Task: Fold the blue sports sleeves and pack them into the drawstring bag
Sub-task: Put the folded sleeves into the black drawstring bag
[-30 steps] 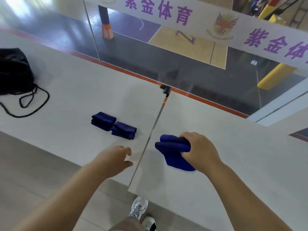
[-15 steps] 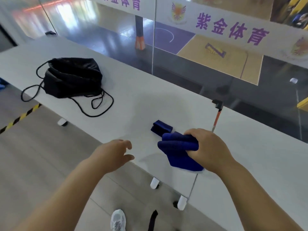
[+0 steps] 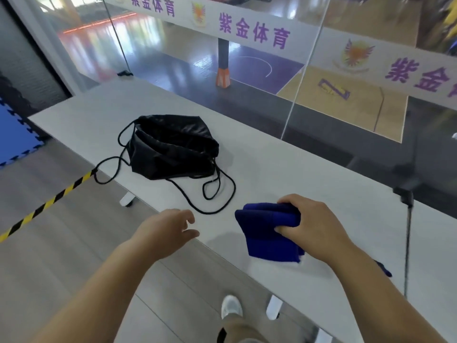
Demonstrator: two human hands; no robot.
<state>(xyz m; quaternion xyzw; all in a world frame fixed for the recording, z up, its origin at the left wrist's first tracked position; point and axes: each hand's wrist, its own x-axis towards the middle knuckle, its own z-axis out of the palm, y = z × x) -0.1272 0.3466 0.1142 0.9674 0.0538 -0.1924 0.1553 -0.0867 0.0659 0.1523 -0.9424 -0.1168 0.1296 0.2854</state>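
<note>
My right hand grips a folded blue sports sleeve and holds it just above the white table, near the front edge. The black drawstring bag lies crumpled on the table to the far left of the sleeve, its black cords looping toward me. My left hand hovers empty over the table's front edge, fingers loosely curled, a short way from the cord loop. A dark blue scrap of another sleeve peeks out behind my right forearm.
A glass partition rises along the table's far side, with a metal clamp at the seam between two tabletops. Grey floor with yellow-black tape lies to the left. My shoe and table feet show below.
My view and both hands have shifted left along the table. The sleeve in my right hand travelled with them, and the bag now lies much closer. The other folded sleeves have passed behind my right arm.
</note>
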